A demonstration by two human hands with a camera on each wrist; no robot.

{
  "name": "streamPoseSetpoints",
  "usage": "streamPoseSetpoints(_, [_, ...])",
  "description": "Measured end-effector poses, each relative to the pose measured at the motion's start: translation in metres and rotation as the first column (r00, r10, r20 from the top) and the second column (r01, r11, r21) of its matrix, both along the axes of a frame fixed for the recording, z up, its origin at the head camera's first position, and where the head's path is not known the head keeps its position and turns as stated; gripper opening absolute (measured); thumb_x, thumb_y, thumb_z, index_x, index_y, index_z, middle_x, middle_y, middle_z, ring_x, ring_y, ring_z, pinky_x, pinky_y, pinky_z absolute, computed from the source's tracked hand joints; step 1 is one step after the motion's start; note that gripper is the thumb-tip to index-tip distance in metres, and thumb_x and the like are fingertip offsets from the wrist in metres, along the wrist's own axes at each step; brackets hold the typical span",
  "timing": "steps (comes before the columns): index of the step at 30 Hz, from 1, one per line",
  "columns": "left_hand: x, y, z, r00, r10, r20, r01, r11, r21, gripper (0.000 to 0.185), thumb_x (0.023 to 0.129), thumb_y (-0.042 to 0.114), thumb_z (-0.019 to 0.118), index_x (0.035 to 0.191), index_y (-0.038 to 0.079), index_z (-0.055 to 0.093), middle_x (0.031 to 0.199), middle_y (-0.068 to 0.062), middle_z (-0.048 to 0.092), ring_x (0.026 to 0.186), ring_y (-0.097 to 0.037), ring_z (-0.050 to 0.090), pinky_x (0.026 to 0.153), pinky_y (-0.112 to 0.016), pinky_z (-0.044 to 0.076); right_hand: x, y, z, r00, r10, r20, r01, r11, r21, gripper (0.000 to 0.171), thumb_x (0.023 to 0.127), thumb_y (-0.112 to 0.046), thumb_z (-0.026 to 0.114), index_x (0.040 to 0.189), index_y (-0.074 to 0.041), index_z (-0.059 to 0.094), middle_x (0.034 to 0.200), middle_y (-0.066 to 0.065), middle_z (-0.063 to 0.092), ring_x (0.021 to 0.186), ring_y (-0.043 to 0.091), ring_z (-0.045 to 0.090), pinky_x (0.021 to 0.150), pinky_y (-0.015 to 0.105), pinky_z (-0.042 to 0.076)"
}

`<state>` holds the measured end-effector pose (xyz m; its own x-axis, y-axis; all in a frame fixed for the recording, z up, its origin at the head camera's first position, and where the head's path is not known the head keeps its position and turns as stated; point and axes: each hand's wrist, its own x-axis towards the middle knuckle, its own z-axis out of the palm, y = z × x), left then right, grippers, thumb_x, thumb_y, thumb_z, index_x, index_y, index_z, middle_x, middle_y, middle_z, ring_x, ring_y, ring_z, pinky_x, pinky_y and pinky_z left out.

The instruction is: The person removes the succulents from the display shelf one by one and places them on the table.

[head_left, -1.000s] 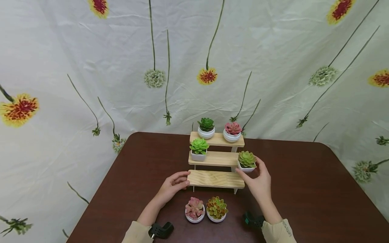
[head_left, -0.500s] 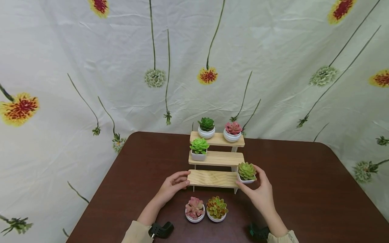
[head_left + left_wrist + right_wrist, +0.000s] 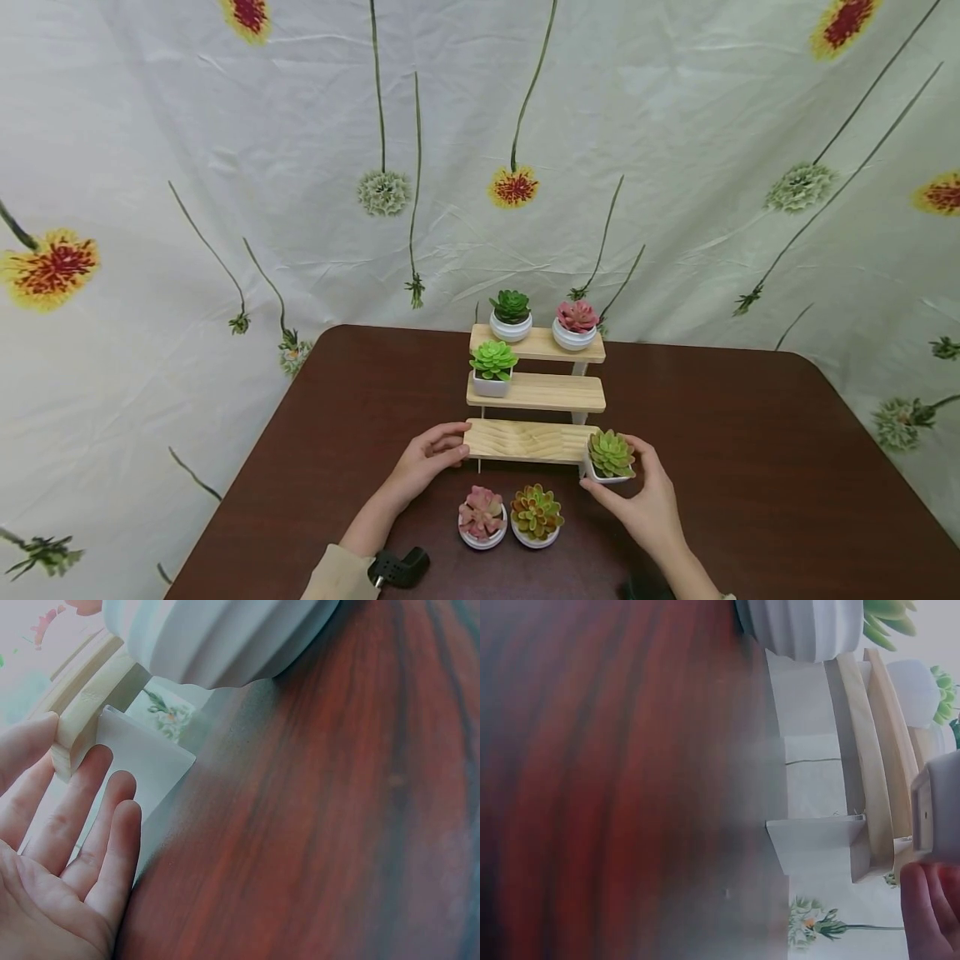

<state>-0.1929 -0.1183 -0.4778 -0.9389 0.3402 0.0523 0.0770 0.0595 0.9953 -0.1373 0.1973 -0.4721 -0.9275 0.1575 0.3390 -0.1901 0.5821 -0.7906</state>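
My right hand (image 3: 637, 504) grips a green potted succulent (image 3: 611, 455) by its square white pot, in the air at the right end of the lowest shelf. The pot's underside (image 3: 924, 814) shows in the right wrist view, tilted and clear of the table. My left hand (image 3: 423, 458) holds the left end of the lowest board of a three-tier wooden display stand (image 3: 525, 440). In the left wrist view the thumb and fingers (image 3: 94, 769) meet that board's end. Two succulents in round white pots, one pink (image 3: 482, 515) and one orange-green (image 3: 536, 515), stand before the stand.
On the top tier are a dark green succulent (image 3: 511, 310) and a pink one (image 3: 575, 321). A bright green succulent (image 3: 492, 365) sits at the left of the middle tier. Behind the dark brown table (image 3: 750, 467) hangs a flower-printed cloth (image 3: 300, 125).
My right hand has brought the green potted succulent from beside the middle tier down and nearer, to the lowest shelf's right end. My left hand stays at the stand.
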Motion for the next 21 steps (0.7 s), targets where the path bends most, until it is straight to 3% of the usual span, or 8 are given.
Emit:
streamPoseSetpoints(9, [0.000, 0.000, 0.000, 1.000, -0.004, -0.003, 0.004, 1.000, 0.002, 0.040, 0.092, 0.008, 0.061, 0.129, -0.004, 0.051, 0.117, -0.023, 0.058, 0.094, -0.011, 0.060, 0.081, -0.033, 0.051, 0.008, 0.005, -0.009, 0.995, 0.063, 0.074, -0.065, 0.998, 0.023, 0.077, 0.063, -0.031, 0.088, 0.127, -0.015, 0.048, 0.114, -0.003, 0.057, 0.094, 0.009, 0.050, 0.077, 0.028, 0.047])
streamPoseSetpoints(15, [0.000, 0.000, 0.000, 1.000, -0.006, -0.005, 0.006, 1.000, 0.004, 0.040, 0.092, 0.008, 0.060, 0.129, -0.004, 0.051, 0.116, -0.024, 0.059, 0.093, -0.011, 0.060, 0.081, -0.033, 0.051, 0.013, 0.006, -0.013, 0.991, 0.110, 0.081, -0.113, 0.993, 0.034, 0.074, 0.059, -0.031, 0.090, 0.120, -0.017, 0.051, 0.102, -0.008, 0.056, 0.085, 0.009, 0.050, 0.069, 0.026, 0.045])
streamPoseSetpoints(21, [0.000, 0.000, 0.001, 1.000, -0.009, -0.009, 0.009, 1.000, 0.007, 0.040, 0.092, 0.007, 0.060, 0.129, -0.004, 0.051, 0.116, -0.024, 0.059, 0.093, -0.010, 0.060, 0.080, -0.032, 0.051, 0.017, 0.006, -0.015, 0.978, 0.154, 0.139, -0.162, 0.986, 0.047, 0.075, 0.058, -0.033, 0.090, 0.118, -0.017, 0.049, 0.105, -0.007, 0.057, 0.090, 0.009, 0.053, 0.074, 0.030, 0.048])
